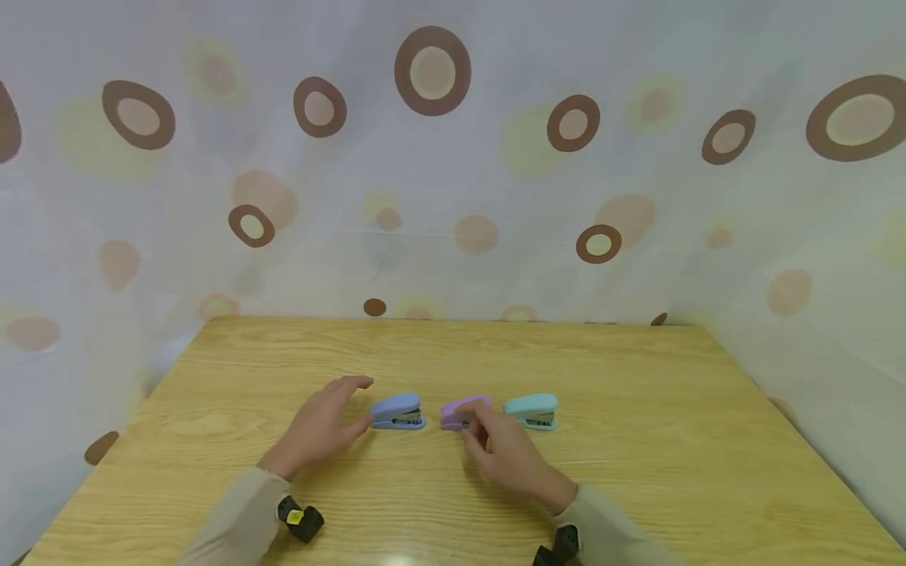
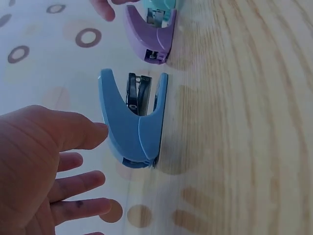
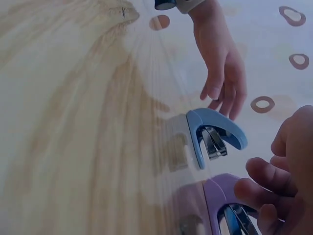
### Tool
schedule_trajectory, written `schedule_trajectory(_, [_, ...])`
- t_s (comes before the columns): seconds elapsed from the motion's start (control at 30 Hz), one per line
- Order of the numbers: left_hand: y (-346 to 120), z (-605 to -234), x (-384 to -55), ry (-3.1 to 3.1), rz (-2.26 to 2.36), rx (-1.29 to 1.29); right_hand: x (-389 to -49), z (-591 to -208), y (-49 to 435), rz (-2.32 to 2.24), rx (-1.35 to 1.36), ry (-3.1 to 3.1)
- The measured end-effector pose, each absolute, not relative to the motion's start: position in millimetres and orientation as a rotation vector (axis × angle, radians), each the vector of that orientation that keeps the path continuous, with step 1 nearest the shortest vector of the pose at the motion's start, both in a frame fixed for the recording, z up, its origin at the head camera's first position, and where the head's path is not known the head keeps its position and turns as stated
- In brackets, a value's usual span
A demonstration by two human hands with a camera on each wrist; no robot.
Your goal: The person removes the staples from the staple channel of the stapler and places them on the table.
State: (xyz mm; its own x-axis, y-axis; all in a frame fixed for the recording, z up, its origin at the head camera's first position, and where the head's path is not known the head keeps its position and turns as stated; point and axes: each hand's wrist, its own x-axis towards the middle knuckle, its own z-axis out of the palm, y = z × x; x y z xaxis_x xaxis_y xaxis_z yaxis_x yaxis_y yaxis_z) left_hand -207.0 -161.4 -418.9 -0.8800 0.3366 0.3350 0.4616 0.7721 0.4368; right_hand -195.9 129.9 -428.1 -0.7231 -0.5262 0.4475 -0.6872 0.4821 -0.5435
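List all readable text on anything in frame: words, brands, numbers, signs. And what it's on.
No readable text in any view.
Yellow label on the left black wrist device: too small to read.
Blue stapler, purple stapler, teal stapler: no legible markings.
Dark mark on a left hand finger: too blurred to tell.
Wall covering: rings and spots, no legible lettering.

In the head view, the right hand hides part of the purple stapler from us. We find the teal stapler cropped atop the left wrist view, the purple stapler below the right wrist's.
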Motion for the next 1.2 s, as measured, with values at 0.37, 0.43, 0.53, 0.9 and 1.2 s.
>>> schedule_trajectory(0.37, [-139.0,-415.0,-214.6,-2.729,-0.811,-0.727,-201.2,-427.0,114.2,1.207,1.050,-2.632])
schedule_trajectory(0.43, [-136.7,-415.2,-215.2,-2.729,-0.816,-0.733,-202.9,-430.0,109.4,1.210,1.025,-2.621])
schedule_trajectory(0.53, [-133.7,-415.8,-215.9,-2.725,-0.819,-0.741,-204.6,-435.2,101.4,1.233,0.956,-2.631])
schedule_trajectory(0.9, [-124.0,-413.9,-223.9,-2.762,-0.934,-0.876,-214.6,-444.3,77.5,1.260,0.855,-2.767])
schedule_trajectory(1.2, [-121.8,-417.9,-228.0,-2.698,-0.936,-1.004,-216.9,-446.4,62.1,1.098,0.820,-2.779])
